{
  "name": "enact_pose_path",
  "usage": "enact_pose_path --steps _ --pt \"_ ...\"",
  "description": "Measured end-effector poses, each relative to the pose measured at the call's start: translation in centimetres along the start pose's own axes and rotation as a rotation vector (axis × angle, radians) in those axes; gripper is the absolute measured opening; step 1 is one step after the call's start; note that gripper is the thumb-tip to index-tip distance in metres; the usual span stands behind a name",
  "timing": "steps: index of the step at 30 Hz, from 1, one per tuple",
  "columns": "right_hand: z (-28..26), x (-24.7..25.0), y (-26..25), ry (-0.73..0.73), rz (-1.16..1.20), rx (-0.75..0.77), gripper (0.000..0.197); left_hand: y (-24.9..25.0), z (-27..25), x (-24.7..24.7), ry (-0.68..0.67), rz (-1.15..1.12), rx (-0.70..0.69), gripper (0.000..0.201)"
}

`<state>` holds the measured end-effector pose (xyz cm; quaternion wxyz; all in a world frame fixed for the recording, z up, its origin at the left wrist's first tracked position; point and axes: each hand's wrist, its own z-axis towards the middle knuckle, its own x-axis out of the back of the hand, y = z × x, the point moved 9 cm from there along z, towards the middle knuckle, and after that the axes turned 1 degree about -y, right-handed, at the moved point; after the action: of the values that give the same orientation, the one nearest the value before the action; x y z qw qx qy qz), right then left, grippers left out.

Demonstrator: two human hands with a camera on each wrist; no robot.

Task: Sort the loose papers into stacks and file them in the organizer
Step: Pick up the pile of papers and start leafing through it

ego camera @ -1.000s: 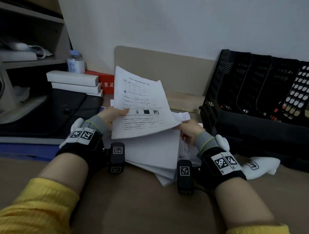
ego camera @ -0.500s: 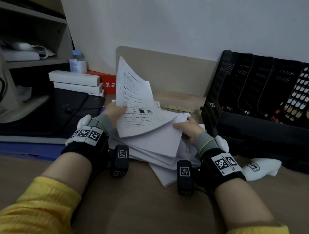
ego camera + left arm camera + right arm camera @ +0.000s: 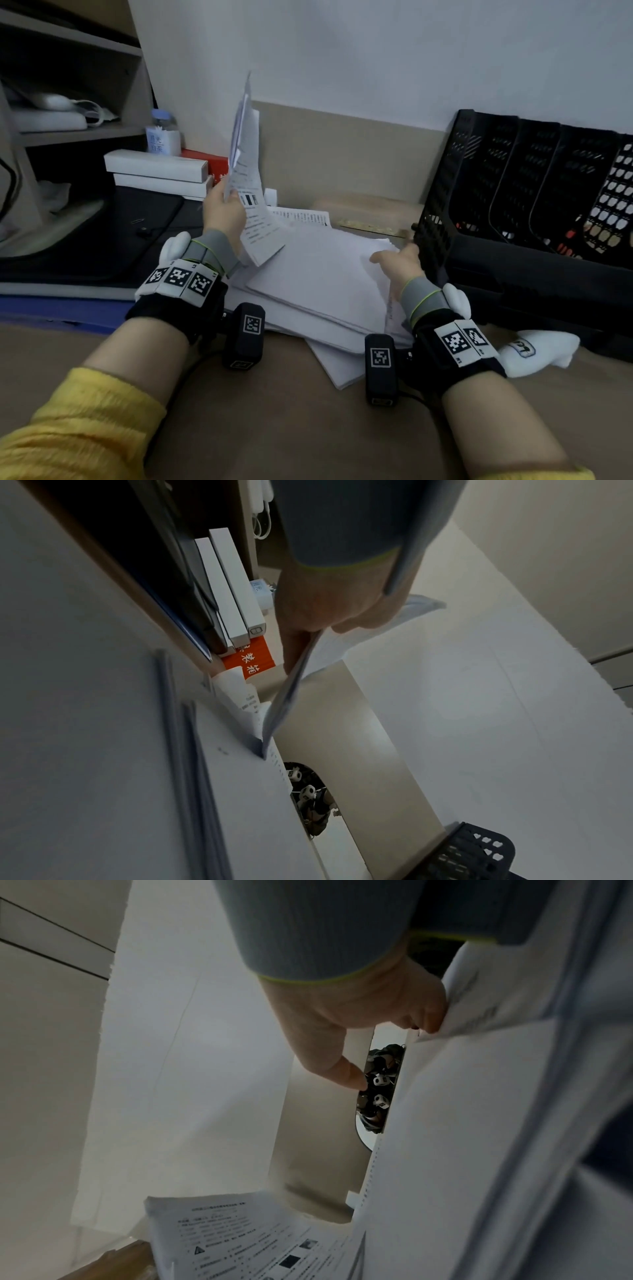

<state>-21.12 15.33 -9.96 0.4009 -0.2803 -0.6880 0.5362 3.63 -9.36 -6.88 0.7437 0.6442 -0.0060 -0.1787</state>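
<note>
A messy pile of white papers point(image 3: 318, 274) lies on the wooden desk point(image 3: 291, 428) between my hands. My left hand point(image 3: 224, 209) grips a few printed sheets point(image 3: 248, 164) by their left edge and holds them nearly upright above the pile's left side; the left wrist view shows the left hand point(image 3: 329, 610) pinching those sheets point(image 3: 298, 685). My right hand point(image 3: 399, 260) holds the pile's right edge, thumb on top. In the right wrist view its fingers point(image 3: 431, 1018) curl round a sheet's edge. The black slotted organizer point(image 3: 513, 205) stands just right of the pile.
Two white boxes point(image 3: 156, 166), a red box point(image 3: 209, 161) and a small bottle point(image 3: 162, 135) sit at the back left beside a shelf unit. A black case point(image 3: 102, 233) lies left of the pile. A white cloth point(image 3: 537, 349) lies by my right wrist.
My left hand has swung the printed sheets up from lying slanted over the pile to nearly vertical. My right hand has let go of them and moved to the pile's right edge.
</note>
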Motion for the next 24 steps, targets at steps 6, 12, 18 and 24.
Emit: enact_pose_path --steps 6,12,18,24 --pt "0.2 0.2 0.2 0.018 0.036 -0.016 0.069 2.8 -3.6 -2.2 -0.146 0.13 -0.024 0.042" --pt "0.6 1.6 0.0 0.157 0.159 0.065 0.045 3.1 -4.2 -3.9 -0.253 0.268 -0.08 0.034" --pt "0.2 0.6 -1.3 0.131 0.018 0.207 0.061 3.9 -5.0 -4.1 -0.21 0.26 -0.111 0.024" --pt "-0.2 -0.9 -2.6 -0.015 0.176 0.297 0.083 4.0 -4.9 -3.2 -0.131 0.174 -0.06 0.028"
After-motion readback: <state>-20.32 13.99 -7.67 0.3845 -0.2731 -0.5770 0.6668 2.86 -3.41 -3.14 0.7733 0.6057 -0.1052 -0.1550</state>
